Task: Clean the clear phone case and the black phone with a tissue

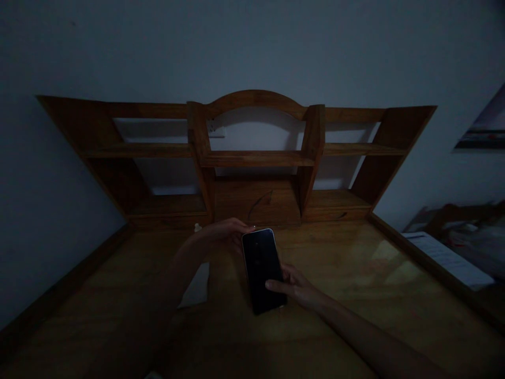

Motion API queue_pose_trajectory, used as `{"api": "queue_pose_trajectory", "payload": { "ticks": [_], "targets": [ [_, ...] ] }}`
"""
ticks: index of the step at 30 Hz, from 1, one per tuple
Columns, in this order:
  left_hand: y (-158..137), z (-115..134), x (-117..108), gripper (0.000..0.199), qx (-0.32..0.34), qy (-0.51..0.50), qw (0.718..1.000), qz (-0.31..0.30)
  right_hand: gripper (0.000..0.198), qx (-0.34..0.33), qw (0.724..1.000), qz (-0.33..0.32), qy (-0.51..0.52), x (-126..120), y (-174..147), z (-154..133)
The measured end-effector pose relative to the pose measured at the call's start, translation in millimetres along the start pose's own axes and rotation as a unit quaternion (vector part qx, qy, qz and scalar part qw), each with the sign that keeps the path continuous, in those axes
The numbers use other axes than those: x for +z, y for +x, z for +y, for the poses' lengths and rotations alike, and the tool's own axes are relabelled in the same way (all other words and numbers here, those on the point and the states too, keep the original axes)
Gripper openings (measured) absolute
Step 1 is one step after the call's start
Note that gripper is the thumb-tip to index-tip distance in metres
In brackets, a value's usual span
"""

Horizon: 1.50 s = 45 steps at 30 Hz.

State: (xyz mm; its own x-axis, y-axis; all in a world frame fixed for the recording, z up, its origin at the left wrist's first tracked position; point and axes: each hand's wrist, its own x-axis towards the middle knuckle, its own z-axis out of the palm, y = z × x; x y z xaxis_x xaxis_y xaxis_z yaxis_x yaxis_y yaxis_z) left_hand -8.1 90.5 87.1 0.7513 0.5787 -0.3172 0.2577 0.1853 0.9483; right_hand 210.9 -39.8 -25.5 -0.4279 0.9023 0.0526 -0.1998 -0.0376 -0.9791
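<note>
The right hand (298, 288) grips a phone (262, 263); the left hand (231, 231) touches its top corner, grip unclear. A shelf drawer (331, 215) is closed; the paper (450, 259) bears unreadably small print.

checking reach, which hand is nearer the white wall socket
Left. The left hand is at the top left of the smartphone, below the wall socket; the right hand grips its lower right side, farther away.
</note>
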Motion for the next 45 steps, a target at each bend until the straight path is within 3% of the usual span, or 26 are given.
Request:
{"api": "queue_pose_trajectory", "payload": {
  "ticks": [12,32,39,45],
  "targets": [
    [1,2,1,0.037,0.003,0.032,0.999,0.006,0.043,0.001,1.0,-0.009,0.002,4,-2,-7],
    [4,-1,2,0.036,0.001,-0.004,1.0,-0.001,0.05,0.011,1.0,-0.003,0.004,4,-3,-8],
    [-5,10,10,0.042,0.013,0.048,0.999,0.02,0.052,0.007,1.0,0.0,0.022,6,-3,-6],
    [3,3,18,0.039,0.033,-0.089,0.995,-0.008,0.046,-0.002,0.998,0.035,0.061,4,2,-2]
  ]
}}
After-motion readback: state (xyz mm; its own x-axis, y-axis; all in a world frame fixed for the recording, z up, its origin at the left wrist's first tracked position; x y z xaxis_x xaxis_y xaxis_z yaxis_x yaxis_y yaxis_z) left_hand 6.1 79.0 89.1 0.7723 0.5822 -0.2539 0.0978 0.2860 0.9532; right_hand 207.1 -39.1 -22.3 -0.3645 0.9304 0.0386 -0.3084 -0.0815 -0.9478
